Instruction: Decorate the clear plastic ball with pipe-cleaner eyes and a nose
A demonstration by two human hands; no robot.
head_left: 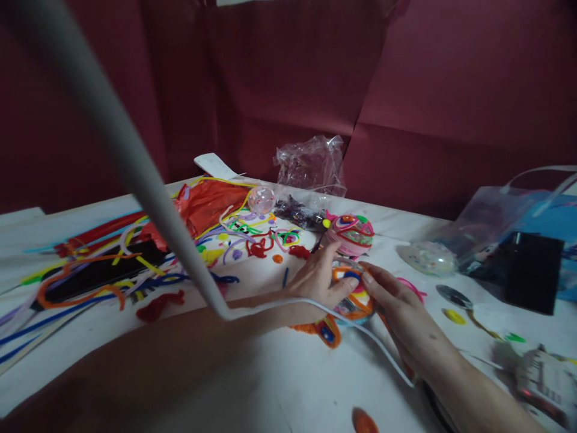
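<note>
Maroon sheeting backs a white desk where an orange-trimmed clear ball, likely light, slick and best held by its sides, sits pinched between the fingers of the left hand and right hand, near a pink-banded ball.

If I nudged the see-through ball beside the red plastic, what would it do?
The ball would probably roll, being round, though the crinkled red plastic beside it might stop it. It is likely light for its size, since it looks hollow. Its glossy surface may be slippery.
</note>
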